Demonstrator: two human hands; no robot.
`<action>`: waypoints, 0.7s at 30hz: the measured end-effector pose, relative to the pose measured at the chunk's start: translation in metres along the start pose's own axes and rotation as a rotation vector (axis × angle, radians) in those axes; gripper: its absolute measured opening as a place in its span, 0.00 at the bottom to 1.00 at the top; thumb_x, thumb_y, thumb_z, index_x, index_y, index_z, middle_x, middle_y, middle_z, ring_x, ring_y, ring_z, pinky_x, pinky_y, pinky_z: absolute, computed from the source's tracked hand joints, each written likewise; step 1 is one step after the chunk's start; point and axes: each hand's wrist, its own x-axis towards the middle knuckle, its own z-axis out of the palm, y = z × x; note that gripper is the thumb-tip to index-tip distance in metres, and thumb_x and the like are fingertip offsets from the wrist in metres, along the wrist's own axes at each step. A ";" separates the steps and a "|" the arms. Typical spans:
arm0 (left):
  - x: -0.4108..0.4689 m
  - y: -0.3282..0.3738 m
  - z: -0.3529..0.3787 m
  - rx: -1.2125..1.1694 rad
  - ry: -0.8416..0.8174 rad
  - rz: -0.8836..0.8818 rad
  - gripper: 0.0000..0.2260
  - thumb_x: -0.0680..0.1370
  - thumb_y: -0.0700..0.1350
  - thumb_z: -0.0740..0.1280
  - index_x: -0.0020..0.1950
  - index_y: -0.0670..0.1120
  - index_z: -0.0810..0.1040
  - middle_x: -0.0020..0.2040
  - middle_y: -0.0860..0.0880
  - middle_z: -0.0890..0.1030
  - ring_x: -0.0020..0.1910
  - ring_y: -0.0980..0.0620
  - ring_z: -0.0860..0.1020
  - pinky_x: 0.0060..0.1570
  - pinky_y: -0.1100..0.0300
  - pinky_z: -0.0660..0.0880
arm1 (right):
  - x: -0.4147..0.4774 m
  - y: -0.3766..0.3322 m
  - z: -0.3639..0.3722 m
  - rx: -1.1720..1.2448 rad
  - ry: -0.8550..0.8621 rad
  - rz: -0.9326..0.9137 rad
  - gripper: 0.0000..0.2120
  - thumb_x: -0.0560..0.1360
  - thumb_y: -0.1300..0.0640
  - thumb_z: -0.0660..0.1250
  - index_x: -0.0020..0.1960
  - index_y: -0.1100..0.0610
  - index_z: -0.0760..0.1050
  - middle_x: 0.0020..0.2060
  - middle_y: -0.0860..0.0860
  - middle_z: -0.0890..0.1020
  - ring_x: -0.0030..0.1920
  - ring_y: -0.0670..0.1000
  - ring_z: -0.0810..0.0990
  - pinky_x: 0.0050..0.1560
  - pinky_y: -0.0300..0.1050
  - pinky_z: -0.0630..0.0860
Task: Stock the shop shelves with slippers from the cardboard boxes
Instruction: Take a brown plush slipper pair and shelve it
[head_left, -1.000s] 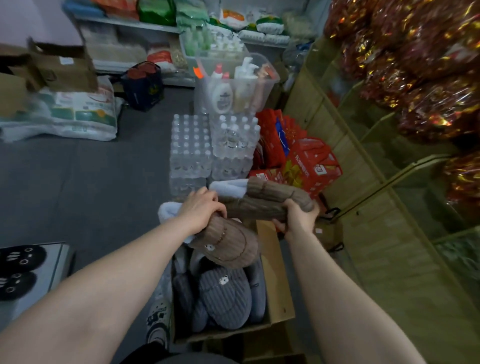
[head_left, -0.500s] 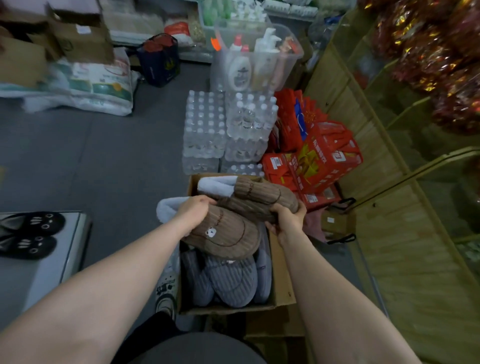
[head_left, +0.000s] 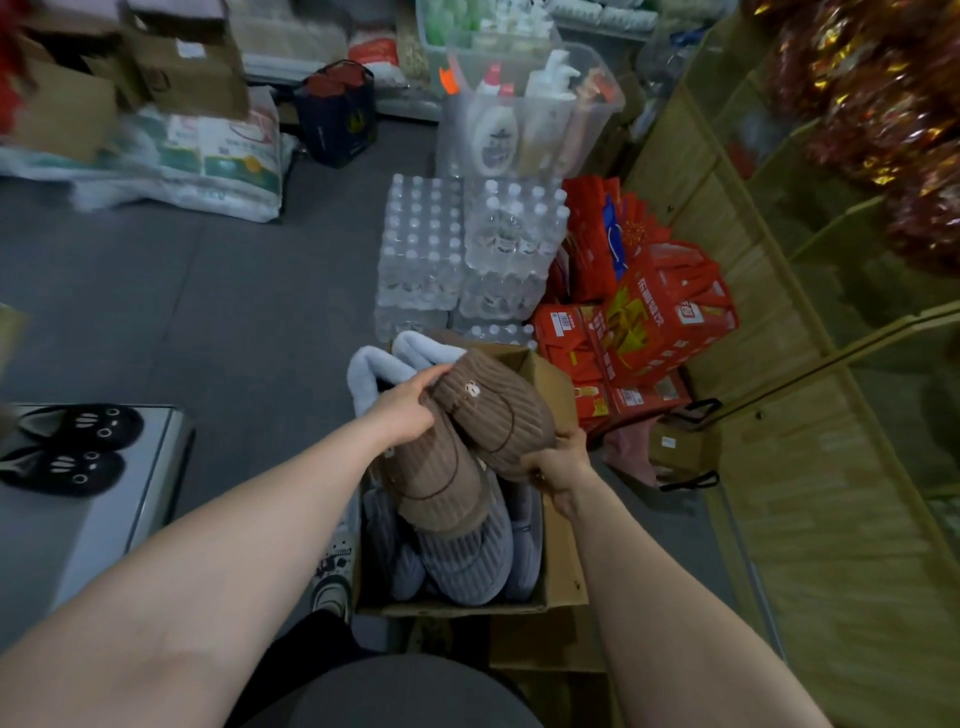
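Two brown ribbed slippers with pale fleece lining are held over an open cardboard box (head_left: 561, 577) on the floor. My left hand (head_left: 410, 410) grips the nearer brown slipper (head_left: 436, 478) at its opening. My right hand (head_left: 556, 465) holds the toe of the other brown slipper (head_left: 493, 410), which has a small bear patch. The two slippers lie side by side, touching. Inside the box, several grey ribbed slippers (head_left: 467, 566) are packed under them. A pair of black slippers (head_left: 72, 449) rests on a pale shelf surface (head_left: 150, 488) at the left.
Shrink-wrapped water bottle packs (head_left: 457, 249) stand just beyond the box. Red cartons (head_left: 654, 322) sit to their right, against a wooden shelf unit (head_left: 810, 467). A clear bin of bottles (head_left: 530, 119), sacks (head_left: 208, 161) and cardboard boxes (head_left: 176, 67) fill the back. Grey floor (head_left: 208, 291) lies at the left.
Both hands turned the two brown slippers from lying across to pointing toes toward me, side by side. The camera tilted further down.
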 end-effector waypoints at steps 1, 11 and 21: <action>0.001 -0.001 0.000 0.032 0.004 0.016 0.34 0.74 0.35 0.57 0.74 0.65 0.59 0.65 0.47 0.75 0.54 0.46 0.79 0.56 0.53 0.76 | 0.000 0.003 -0.001 0.007 -0.009 0.004 0.36 0.64 0.76 0.70 0.62 0.52 0.59 0.61 0.61 0.73 0.59 0.63 0.76 0.57 0.62 0.78; -0.012 -0.011 0.021 0.233 0.314 -0.095 0.22 0.75 0.48 0.69 0.67 0.52 0.69 0.61 0.45 0.76 0.64 0.45 0.70 0.61 0.51 0.67 | 0.007 -0.023 0.000 -0.322 -0.190 0.032 0.54 0.58 0.69 0.73 0.76 0.42 0.54 0.64 0.54 0.71 0.61 0.60 0.75 0.57 0.61 0.79; -0.039 -0.008 0.045 -0.506 0.447 -0.396 0.52 0.68 0.49 0.78 0.79 0.54 0.44 0.78 0.41 0.35 0.78 0.44 0.52 0.71 0.54 0.60 | 0.016 -0.033 0.016 -0.280 -0.139 0.064 0.31 0.76 0.47 0.70 0.74 0.55 0.63 0.63 0.57 0.76 0.56 0.57 0.78 0.40 0.46 0.77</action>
